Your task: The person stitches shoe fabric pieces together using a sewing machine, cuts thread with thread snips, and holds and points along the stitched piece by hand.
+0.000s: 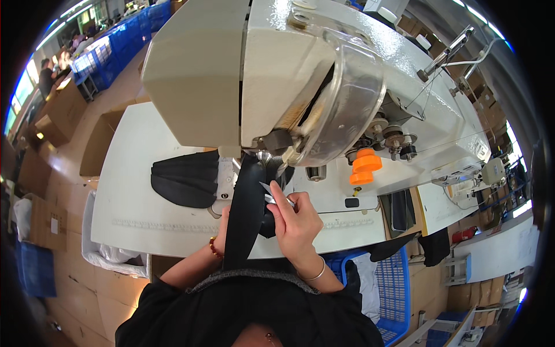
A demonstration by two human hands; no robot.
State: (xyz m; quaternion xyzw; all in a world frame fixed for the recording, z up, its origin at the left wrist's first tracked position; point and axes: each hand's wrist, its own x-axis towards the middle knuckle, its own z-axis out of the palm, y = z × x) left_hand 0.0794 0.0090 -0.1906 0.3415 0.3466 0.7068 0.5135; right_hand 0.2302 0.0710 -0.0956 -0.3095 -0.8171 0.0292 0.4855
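Note:
A long black fabric piece (245, 211) runs from under the sewing machine's (263, 156) needle area toward my body. My left hand (224, 224) grips it from behind at its left edge; most of those fingers are hidden by the fabric. My right hand (298, 222) is closed on small silver thread snips (269, 199), whose pointed blades lie close to the fabric's right edge, just in front of the needle area. Left of the needle area, a gathered black fabric piece (185, 180) lies flat on the white machine table (139, 199).
The machine head (193, 75) overhangs my hands. Orange thread-tension knobs (365, 166) stick out at its right. A blue plastic basket (394, 289) stands below the table's right side, a white-lined bin (113, 266) below its left. Cardboard boxes (60, 110) stand farther left.

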